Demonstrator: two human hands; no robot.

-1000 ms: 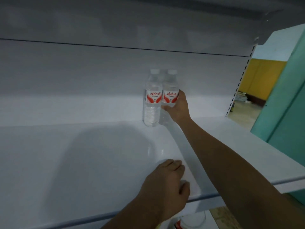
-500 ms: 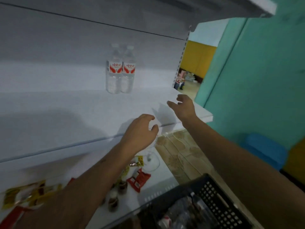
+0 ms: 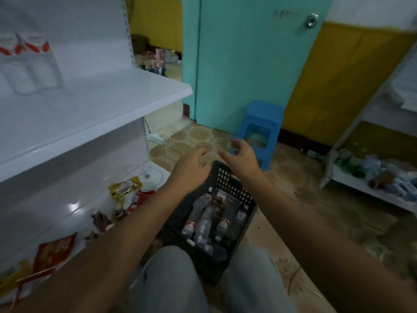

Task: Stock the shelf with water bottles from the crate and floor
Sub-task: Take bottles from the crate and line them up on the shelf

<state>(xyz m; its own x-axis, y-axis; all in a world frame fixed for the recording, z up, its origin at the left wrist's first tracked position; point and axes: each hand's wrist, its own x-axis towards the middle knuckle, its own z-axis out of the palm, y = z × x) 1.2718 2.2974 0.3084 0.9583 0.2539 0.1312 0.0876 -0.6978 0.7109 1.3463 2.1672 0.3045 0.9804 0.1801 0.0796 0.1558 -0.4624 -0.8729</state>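
Left hand sits at centre frame, above the far rim of the crate, fingers loosely bent, grasping nothing. Right hand is just beside it to the right, fingers spread and slightly curled, palm down, likewise empty. The two hands are near each other but apart. Both forearms run in from the lower corners of the frame.

Black perforated crate stands on the floor at lower centre, between the person's knees, which wear light trousers. Inside it lie several clear water bottles with red-and-white labels, on their sides and crossing one another; exact count cannot be read.

White shelf fills the left of the frame. Two water bottles on the shelf stand upright and touching at upper left, blurred, near the back panel. The lower shelf at left carries red and yellow snack packets and some small dark items too blurred to identify.

Upper centre: teal door with a round metal knob. A blue plastic stool stands on the patterned tiled floor in front of it, beyond the hands. At right edge, a second white rack with mixed goods, indistinct.
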